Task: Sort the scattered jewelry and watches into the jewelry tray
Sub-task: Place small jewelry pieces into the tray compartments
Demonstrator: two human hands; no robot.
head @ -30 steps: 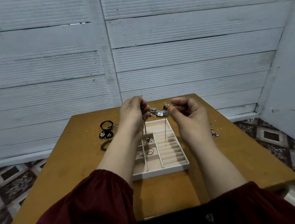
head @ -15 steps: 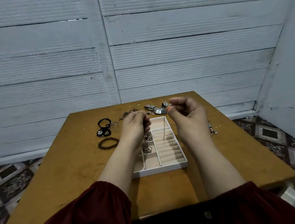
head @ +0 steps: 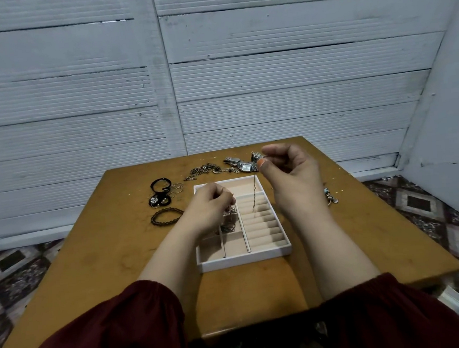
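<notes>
A white jewelry tray (head: 244,261) with beige compartments lies in the middle of the wooden table (head: 97,263). My left hand (head: 211,206) hovers low over the tray's left compartments, fingers pinched on one end of a thin chain. My right hand (head: 292,176) is raised above the tray's far right corner, pinching another thin chain (head: 254,196) that dangles over the ring rolls. Small pieces of jewelry (head: 228,225) lie in a left compartment. Silver watches (head: 243,165) and a tangle of chains (head: 204,170) lie behind the tray.
Black bracelets and rings (head: 162,193) and a braided bracelet (head: 167,216) lie left of the tray. A beaded piece (head: 330,195) rests on the table to the right. A white slatted wall stands behind the table; patterned floor lies on both sides.
My left hand has dropped from chest height down into the tray's left compartments, taking its chain end with it. My right hand stayed raised, the chain still hanging from it.
</notes>
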